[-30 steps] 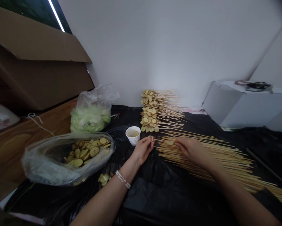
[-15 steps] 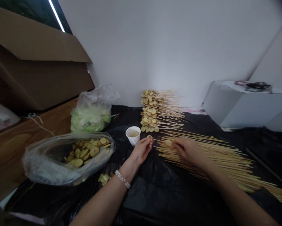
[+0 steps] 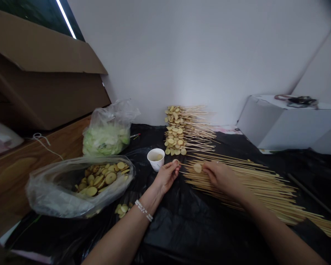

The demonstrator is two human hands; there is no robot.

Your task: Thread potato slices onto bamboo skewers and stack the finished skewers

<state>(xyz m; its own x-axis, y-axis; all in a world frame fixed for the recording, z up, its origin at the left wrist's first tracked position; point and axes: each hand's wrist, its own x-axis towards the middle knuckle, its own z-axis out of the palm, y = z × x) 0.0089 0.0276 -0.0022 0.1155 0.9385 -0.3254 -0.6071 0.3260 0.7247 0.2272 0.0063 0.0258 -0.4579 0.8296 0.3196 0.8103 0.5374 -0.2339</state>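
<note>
My left hand (image 3: pixel 166 176) pinches a small round potato slice (image 3: pixel 175 162) between thumb and fingertips, and a beaded bracelet (image 3: pixel 143 210) circles that wrist. My right hand (image 3: pixel 223 177) grips a thin bamboo skewer (image 3: pixel 190 170) that carries a potato slice (image 3: pixel 197 168) near its pointed end. That hand rests just over a wide spread of loose bamboo skewers (image 3: pixel 253 187). A white paper cup (image 3: pixel 156 159) with pale liquid stands just beyond my left hand. Behind my hands lies a stack of finished potato skewers (image 3: pixel 176 129).
A clear plastic bag of potato slices (image 3: pixel 104 180) and a bag of shredded greens (image 3: pixel 104 141) sit on the left, with a few loose slices (image 3: pixel 122 209) on the black plastic sheet (image 3: pixel 182 232). A cardboard box (image 3: pixel 43 70) and white box (image 3: pixel 289 123) stand behind.
My right hand has shifted slightly left, carrying the skewer and its slice closer to my left hand. My left hand has moved only a little.
</note>
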